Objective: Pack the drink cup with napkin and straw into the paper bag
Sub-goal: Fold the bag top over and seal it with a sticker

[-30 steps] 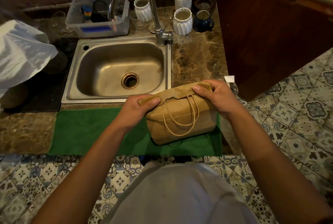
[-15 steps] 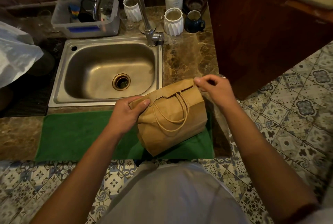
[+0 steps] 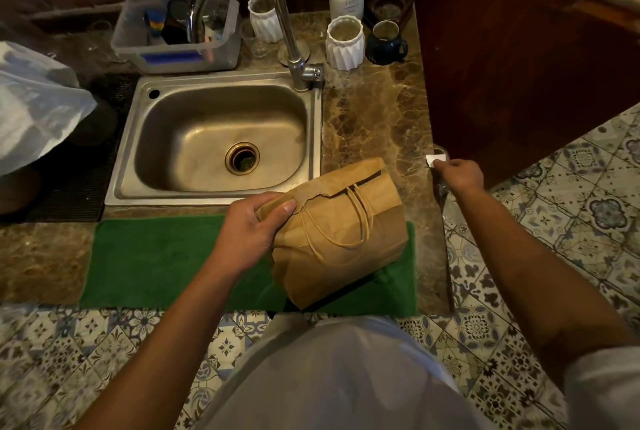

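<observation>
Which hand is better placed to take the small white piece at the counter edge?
The right hand. Its fingertips already touch the white piece, while the left hand grips the folded top of the bag and keeps it closed.

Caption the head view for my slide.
Left hand grips the folded top of the paper bag on the green mat; right hand reaches a small white sticker.

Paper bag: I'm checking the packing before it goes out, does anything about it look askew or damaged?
The paper bag leans tilted on the green mat, held by the left hand at its folded, crumpled top. No tear or spill shows.
</observation>
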The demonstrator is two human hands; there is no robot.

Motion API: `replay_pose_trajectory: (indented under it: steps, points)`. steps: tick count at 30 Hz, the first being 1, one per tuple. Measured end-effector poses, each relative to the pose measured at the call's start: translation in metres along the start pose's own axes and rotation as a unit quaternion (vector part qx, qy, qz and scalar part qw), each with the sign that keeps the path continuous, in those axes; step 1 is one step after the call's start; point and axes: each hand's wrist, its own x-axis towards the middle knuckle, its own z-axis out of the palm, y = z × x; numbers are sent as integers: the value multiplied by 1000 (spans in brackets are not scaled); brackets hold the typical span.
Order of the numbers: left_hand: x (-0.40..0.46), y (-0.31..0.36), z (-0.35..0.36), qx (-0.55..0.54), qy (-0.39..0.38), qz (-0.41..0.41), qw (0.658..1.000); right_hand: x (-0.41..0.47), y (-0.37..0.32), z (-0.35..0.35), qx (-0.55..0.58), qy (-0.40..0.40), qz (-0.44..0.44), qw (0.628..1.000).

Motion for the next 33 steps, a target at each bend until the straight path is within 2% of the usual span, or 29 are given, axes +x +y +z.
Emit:
replay_pose_trajectory:
  steps: [5,9,13,15,20,25,30,33]
  points:
    - [-5,0,-5,-10,-23,-8,1000,8,0,5,3,42,-11,999]
    - [-9,-2,-12,25,-37,-17,999,9,0,6,-28,66,-24,997]
    - [-12,-6,-21,75,-55,-17,996,3,-15,0,-46,133,-92,986]
    - [-13,-7,-24,116,-62,-6,991,-2,-31,-8,-21,140,-127,982]
    - [-15,-1,-24,184,-53,19,981,-49,-64,-20,150,44,-145,977]
    - [-20,4,-17,127,12,47,991,-161,-93,-17,351,-100,-137,921]
    - [-32,5,9,7,95,0,995,-244,-94,8,378,-222,-121,890]
    - [-38,3,26,-67,130,-33,989,-252,-89,42,359,-261,-75,893]
